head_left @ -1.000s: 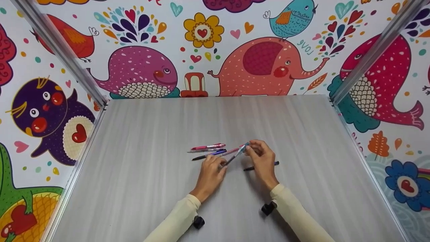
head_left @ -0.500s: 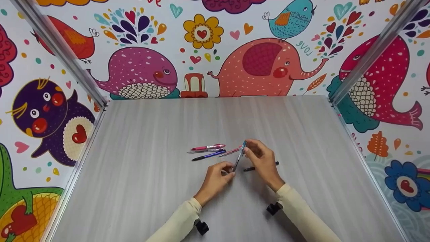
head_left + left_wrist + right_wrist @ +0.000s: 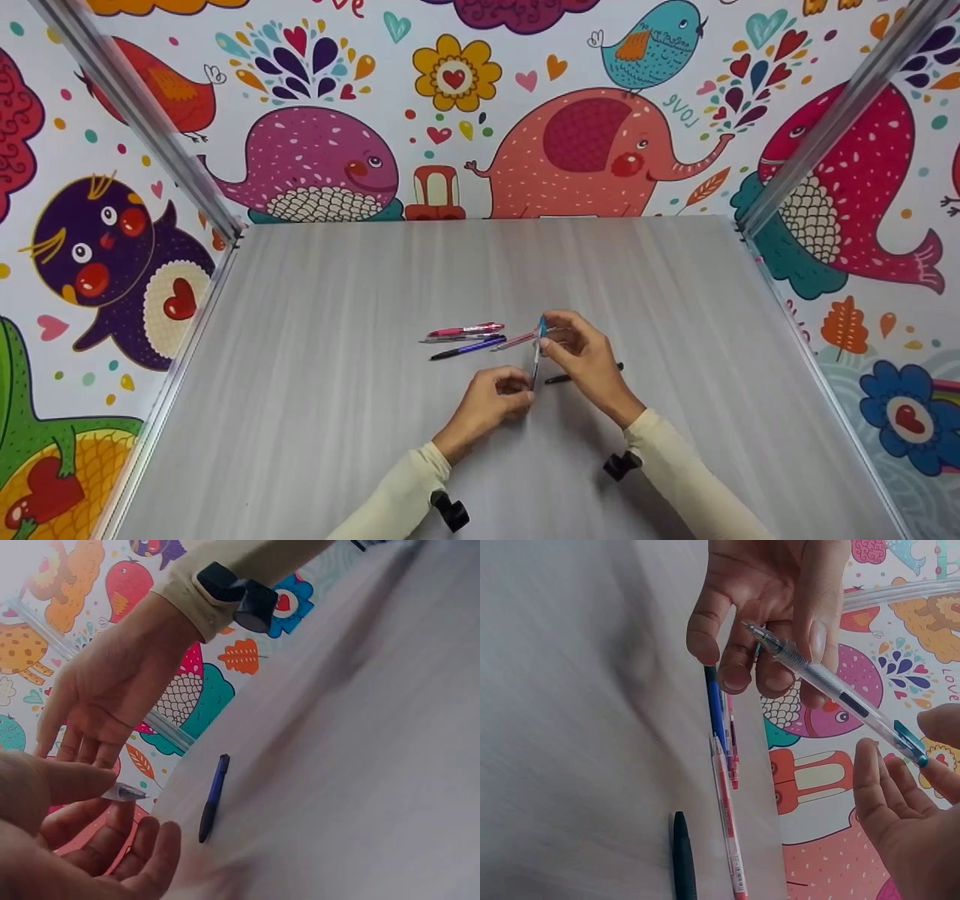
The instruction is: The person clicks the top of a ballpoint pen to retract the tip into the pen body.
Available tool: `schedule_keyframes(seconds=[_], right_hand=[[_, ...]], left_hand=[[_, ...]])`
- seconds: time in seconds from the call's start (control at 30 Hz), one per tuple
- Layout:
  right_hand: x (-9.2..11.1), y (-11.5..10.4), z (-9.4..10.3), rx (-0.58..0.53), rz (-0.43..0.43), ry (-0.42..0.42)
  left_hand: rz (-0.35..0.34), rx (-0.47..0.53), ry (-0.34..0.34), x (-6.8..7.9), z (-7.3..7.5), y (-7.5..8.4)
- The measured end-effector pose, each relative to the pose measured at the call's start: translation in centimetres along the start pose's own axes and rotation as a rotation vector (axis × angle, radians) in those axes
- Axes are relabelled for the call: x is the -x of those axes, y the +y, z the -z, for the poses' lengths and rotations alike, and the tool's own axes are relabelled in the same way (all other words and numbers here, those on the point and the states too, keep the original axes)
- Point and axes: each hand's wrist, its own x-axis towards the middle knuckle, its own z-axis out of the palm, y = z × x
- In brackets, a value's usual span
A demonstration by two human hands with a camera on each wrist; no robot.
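A clear retractable pen (image 3: pixel 847 696) with a teal clip and push end is up off the table between both hands. My left hand (image 3: pixel 487 401) pinches it near the writing tip, its thumb (image 3: pixel 817 622) lying across the grip. At the teal end, the thumb and fingers of my right hand (image 3: pixel 589 360) hold the pen. Seen from the right wrist, the pen's point is bare. A blue pen with a black grip (image 3: pixel 214 799) lies on the table, partly hidden behind my right hand in the head view.
Several pens lie farther back on the grey table (image 3: pixel 337 412): a pink pen (image 3: pixel 465 329), a blue pen (image 3: pixel 469 348) and a clear red pen (image 3: pixel 517 340) among them. Patterned walls with metal rails (image 3: pixel 176 139) border the table.
The pen has swung from a slant to nearly upright in the head view. My left hand has moved right and toward the body, away from the loose pens; my right hand has shifted slightly.
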Motion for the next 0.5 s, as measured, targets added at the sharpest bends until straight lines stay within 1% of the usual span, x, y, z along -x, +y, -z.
schedule_keyframes(seconds=[0.1, 0.23, 0.37, 0.5], right_hand=[[-0.03, -0.17, 0.04, -0.015, 0.001, -0.038], [-0.05, -0.32, 0.05, -0.029, 0.009, -0.083], [0.02, -0.48, 0.07, -0.027, 0.003, -0.136], [0.15, -0.69, 0.14, -0.014, -0.002, -0.183]], left_hand=[[0.061, 0.118, -0.034, 0.20, -0.01, 0.21], [0.131, 0.242, -0.058, 0.43, -0.03, 0.43], [0.173, 0.331, -0.066, 0.56, -0.08, 0.49], [0.197, 0.385, -0.065, 0.62, -0.17, 0.56]])
